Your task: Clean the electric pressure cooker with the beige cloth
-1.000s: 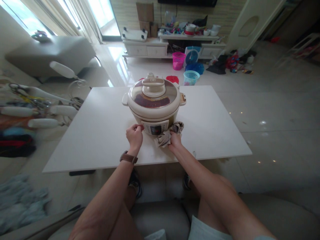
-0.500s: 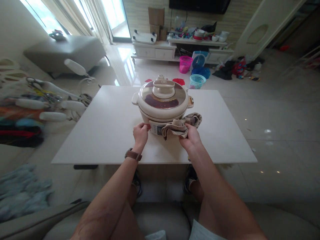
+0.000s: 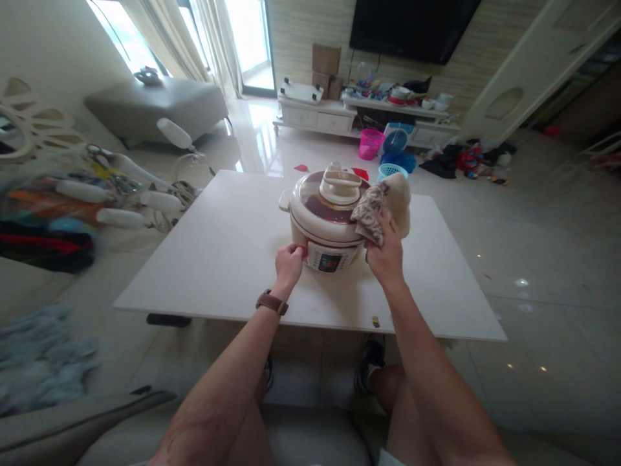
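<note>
We see a cream-coloured round electric cooker with a glass lid standing near the middle of the white rectangular bench, its control panel facing us. Our left hand rests against the cooker's lower front-left side, its fingers curled and touching the body just beside the panel; whether they grip anything we cannot tell. A brown watch strap sits on that wrist.

Our right hand is raised off the bench at the cooker's right side, fingers clenched around a crumpled beige and brown patterned cloth. The cloth bunches out above the fingers and lies against the right rim of the lid, close to the cream lid knob, which it does not cover. The bulk of the cloth sits above and slightly left of the knuckles, with 1 rounded fold standing up to the right.

Beyond the bench, on the glossy tiled floor, stand a pink plastic basket and a light blue plastic basket. A low white TV cabinet runs along the far wall under a dark wall-mounted screen. A grey padded ottoman sits to the left near the curtains, and a blurred white rack with coloured items stands just left of the bench.
</note>
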A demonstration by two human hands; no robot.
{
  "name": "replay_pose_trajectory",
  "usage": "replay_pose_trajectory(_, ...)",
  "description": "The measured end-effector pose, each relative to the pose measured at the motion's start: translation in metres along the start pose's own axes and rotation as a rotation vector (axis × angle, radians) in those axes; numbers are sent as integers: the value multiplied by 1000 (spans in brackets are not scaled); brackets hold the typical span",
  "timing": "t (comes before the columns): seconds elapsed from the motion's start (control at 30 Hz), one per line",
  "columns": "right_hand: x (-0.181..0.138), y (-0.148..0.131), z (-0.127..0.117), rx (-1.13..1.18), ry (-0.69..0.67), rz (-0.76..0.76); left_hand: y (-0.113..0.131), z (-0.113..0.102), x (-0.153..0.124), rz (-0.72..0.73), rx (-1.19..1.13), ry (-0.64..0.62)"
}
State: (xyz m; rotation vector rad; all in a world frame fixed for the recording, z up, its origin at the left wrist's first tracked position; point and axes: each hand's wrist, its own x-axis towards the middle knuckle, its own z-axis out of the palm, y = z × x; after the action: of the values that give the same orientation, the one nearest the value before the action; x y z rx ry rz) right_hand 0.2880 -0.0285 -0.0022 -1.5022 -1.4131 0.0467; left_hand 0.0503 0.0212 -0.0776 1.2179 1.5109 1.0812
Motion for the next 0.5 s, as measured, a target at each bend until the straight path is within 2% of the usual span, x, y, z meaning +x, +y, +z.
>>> replay_pose_trajectory(0.17, -15, -34, 22, -225, -208, -230, 4, -6, -2, 5, -35, -41)
replay_pose_trajectory(0.27, -16, -50, 24, -294, -312, -305, 5, -8, -1, -18, -90, -62)
replay_pose_trajectory(0.37, -5, -36, 16, -260, -277, -261, 6, -9, -1, -54, -152, -65)
replay_pose_trajectory(0.5, 11, 11, 5, -69, -114, -152, 8, -8, -2, -64, -168, -73)
